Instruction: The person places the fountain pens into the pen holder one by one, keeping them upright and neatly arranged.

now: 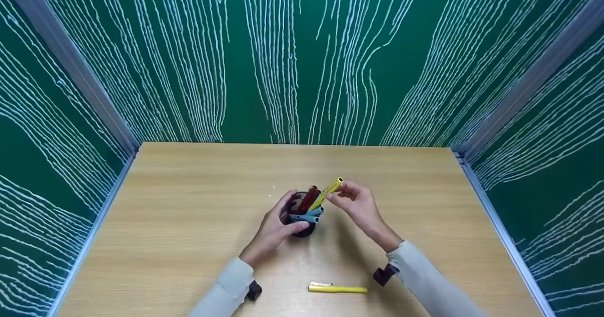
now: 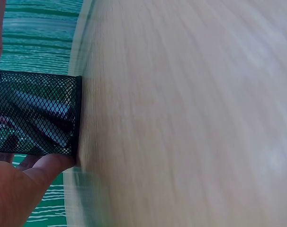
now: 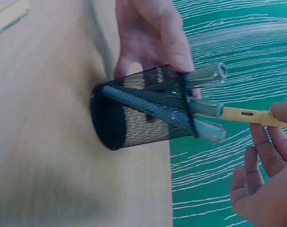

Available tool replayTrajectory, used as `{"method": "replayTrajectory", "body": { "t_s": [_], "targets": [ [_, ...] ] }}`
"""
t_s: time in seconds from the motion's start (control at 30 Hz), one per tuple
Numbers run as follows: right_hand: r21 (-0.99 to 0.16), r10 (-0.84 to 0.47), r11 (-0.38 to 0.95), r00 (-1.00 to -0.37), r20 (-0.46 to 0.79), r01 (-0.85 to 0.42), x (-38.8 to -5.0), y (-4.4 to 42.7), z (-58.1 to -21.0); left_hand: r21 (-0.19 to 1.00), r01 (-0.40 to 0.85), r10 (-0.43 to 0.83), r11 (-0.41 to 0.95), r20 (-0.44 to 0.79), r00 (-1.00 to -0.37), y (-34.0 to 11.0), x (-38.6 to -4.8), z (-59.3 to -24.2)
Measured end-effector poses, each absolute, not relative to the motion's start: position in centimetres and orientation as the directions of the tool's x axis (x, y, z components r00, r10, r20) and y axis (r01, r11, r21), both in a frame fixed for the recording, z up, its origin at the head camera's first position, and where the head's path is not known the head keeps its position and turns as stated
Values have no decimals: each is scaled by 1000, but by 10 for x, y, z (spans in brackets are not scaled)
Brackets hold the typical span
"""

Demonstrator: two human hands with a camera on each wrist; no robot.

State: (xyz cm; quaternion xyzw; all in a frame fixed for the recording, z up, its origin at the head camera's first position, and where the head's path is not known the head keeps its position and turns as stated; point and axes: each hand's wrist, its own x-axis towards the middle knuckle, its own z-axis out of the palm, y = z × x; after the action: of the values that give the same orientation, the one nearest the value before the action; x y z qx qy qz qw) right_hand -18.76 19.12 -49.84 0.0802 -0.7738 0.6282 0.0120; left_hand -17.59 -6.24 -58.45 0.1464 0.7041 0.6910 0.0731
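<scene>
A black mesh pen holder (image 1: pixel 303 231) stands on the table, with my left hand (image 1: pixel 272 232) gripping it round its left side. Out of its mouth lean dark red pens (image 1: pixel 307 200) and several blue-green pens (image 3: pixel 207 108). My right hand (image 1: pixel 357 205) pinches a yellow pen (image 1: pixel 333 186) between thumb and fingers at its upper part. That pen slants up and to the right, its lower end among the other pens at the holder's mouth. In the left wrist view the holder's mesh wall (image 2: pixel 39 113) shows pens inside, and the left thumb lies near its base.
Another yellow pen (image 1: pixel 338 289) with a metal clip lies flat on the wooden table (image 1: pixel 188 204), near the front. Green panels (image 1: pixel 306 62) with wavy white lines enclose the table at the back and both sides.
</scene>
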Motion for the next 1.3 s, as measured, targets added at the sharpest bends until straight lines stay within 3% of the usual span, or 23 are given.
{"method": "replayTrajectory", "body": {
  "t_s": [0.5, 1.3],
  "targets": [
    [-962, -156, 228, -981, 118, -152, -182, 187, -521, 992, 119, 338, -36, 124, -933, -64, -177, -587],
    [-961, -148, 224, -980, 130, -161, -184, 185, -525, 993, 107, 333, -42, 115, -936, -64, -177, -586]
  ]
}}
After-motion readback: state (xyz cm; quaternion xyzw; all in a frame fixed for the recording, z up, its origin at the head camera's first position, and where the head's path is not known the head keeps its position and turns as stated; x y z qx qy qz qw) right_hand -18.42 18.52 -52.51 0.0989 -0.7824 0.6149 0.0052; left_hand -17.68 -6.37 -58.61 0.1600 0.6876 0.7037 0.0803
